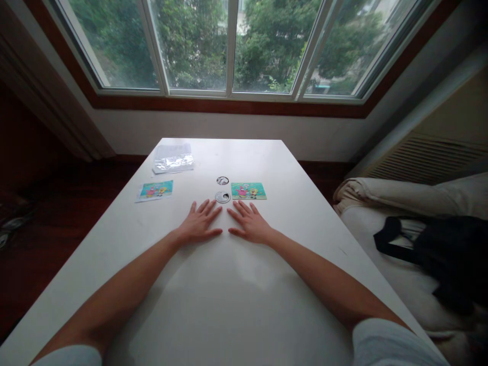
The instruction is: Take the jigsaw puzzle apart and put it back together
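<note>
Both my hands lie flat on the white table (229, 284), fingers spread, holding nothing. My left hand (200, 222) is just below a round grey-and-white disc (222, 197). My right hand (249, 222) rests a little below a colourful cartoon picture (249, 191) with a pink and a yellow figure on a turquoise ground. Above the first disc lies a second, smaller round piece (222, 180) with a dark rim. Off to the left sits a paper sheet (155, 190) printed with a similar cartoon scene. What the discs are, I cannot tell.
A clear plastic bag (174, 158) lies at the table's far left corner. Beyond the table's far edge are a wall and a wide window (229, 95). To the right stands a pale sofa (366, 229) with a black bag-like item (450, 254) on it.
</note>
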Action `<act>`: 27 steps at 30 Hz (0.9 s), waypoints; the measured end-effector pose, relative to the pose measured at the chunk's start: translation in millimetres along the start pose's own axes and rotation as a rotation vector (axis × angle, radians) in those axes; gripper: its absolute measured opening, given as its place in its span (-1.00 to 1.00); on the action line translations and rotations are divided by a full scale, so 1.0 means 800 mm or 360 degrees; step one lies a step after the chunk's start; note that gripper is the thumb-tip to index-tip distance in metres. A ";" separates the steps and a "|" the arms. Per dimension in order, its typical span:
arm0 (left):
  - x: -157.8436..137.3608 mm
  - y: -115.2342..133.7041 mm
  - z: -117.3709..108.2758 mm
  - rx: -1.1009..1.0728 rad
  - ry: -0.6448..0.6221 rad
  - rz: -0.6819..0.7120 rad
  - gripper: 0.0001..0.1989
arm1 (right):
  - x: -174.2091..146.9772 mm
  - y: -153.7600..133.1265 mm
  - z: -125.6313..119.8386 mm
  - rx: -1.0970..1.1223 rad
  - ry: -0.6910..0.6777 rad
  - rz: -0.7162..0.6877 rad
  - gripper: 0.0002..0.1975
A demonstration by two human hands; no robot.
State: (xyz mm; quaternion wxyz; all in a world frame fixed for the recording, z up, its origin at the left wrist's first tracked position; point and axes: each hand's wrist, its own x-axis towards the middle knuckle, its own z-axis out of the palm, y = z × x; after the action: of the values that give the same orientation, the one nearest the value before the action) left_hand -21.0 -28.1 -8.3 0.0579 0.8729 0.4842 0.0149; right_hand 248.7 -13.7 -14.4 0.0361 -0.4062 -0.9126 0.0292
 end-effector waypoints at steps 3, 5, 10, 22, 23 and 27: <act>0.000 0.001 0.000 0.0009 0.0000 -0.0005 -0.12 | 0.000 0.000 0.000 -0.0001 -0.0003 0.0006 -0.15; -0.001 0.001 -0.001 0.0011 0.0000 -0.0005 -0.12 | 0.000 0.000 0.000 -0.0001 -0.0009 0.0009 -0.15; -0.001 0.001 -0.001 0.0012 0.0009 -0.0004 -0.13 | 0.000 0.000 -0.001 0.0004 -0.0006 0.0006 -0.15; -0.002 -0.001 -0.002 -0.0007 -0.0010 0.0032 -0.10 | -0.001 0.000 -0.004 0.0009 -0.0031 -0.0007 -0.13; -0.002 -0.001 -0.002 -0.0009 -0.0015 0.0040 -0.10 | -0.001 0.000 -0.005 0.0013 -0.0032 -0.0015 -0.12; -0.002 -0.002 -0.002 -0.0018 -0.0014 0.0057 -0.10 | -0.001 0.001 -0.006 0.0016 -0.0051 -0.0036 -0.09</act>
State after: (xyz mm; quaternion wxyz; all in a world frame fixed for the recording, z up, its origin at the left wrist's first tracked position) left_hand -23.6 -28.5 -7.1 0.0646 0.8811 0.4683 0.0148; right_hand 250.4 -13.9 -9.7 0.0240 -0.3953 -0.9174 0.0399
